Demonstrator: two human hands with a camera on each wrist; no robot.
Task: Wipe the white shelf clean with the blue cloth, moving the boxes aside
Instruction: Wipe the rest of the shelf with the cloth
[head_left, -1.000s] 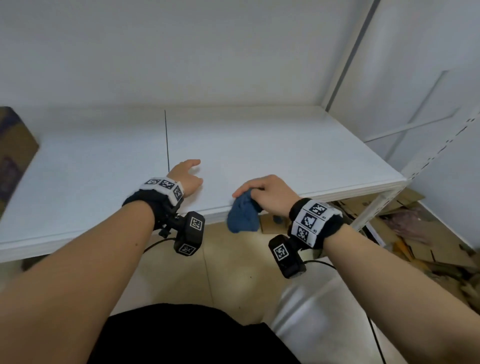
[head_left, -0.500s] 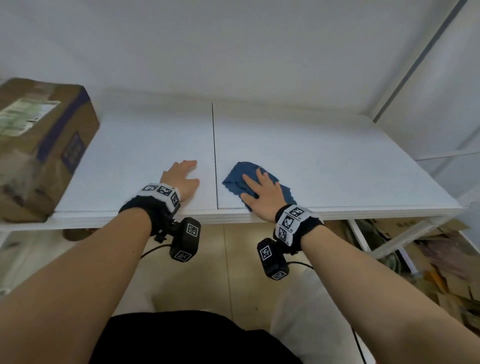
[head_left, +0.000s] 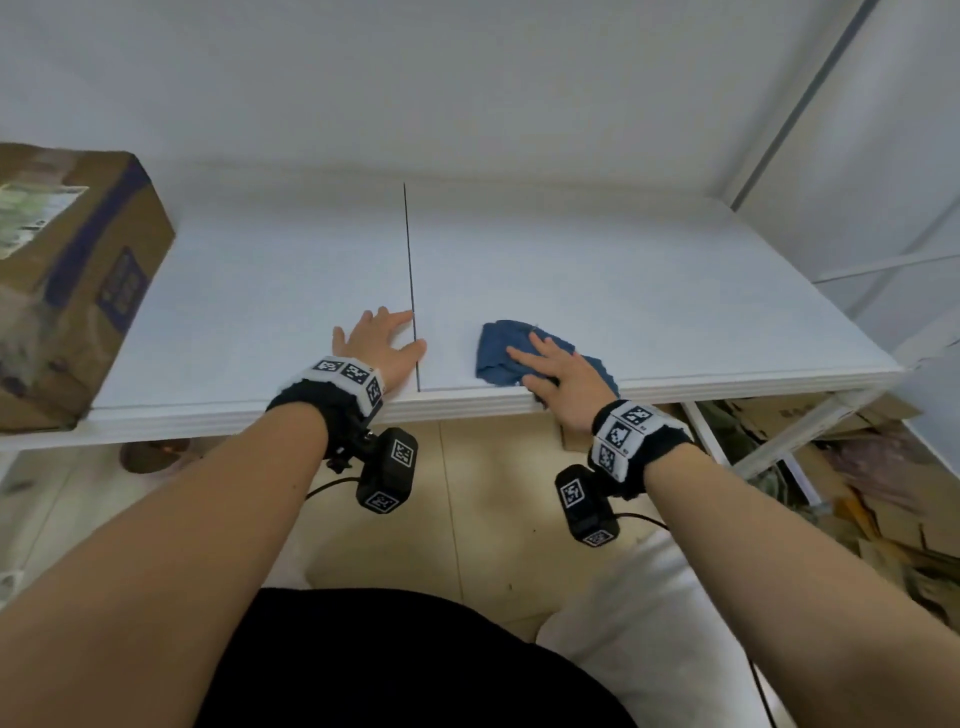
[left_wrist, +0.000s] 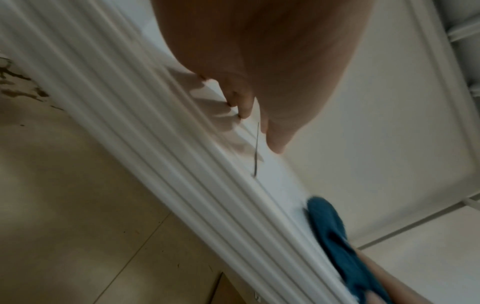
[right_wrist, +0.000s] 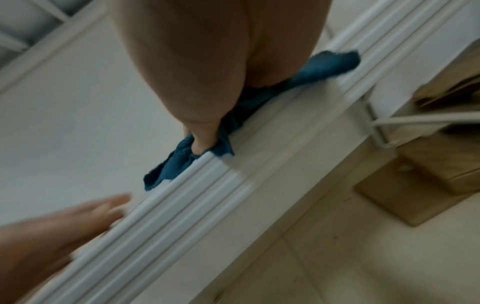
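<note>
The right hand (head_left: 563, 382) lies flat on the blue cloth (head_left: 498, 353), fingers straight and spread, pressing it against the white shelf (head_left: 649, 291) close to the front edge. From the right wrist view the cloth (right_wrist: 327, 67) bunches beneath the palm, and one corner droops over the ribbed front lip (the thumb seems to pin that fold, though blur makes it hard to be sure). The cloth sits at about 5 o'clock on the shelf top, just right of the dark seam (head_left: 409, 270) that splits the board in two.

The left hand (head_left: 382, 345) rests palm down on the shelf, fingers extended and holding nothing, its thumb and forefinger tips at the seam. The two hands are near each other but apart.

A cardboard box (head_left: 67, 280) with blue tape and a paper label stands at 9 o'clock on the shelf, well away from both hands. Flattened cardboard (head_left: 883, 499) lies on the floor at 4 o'clock, below the shelf.
</note>
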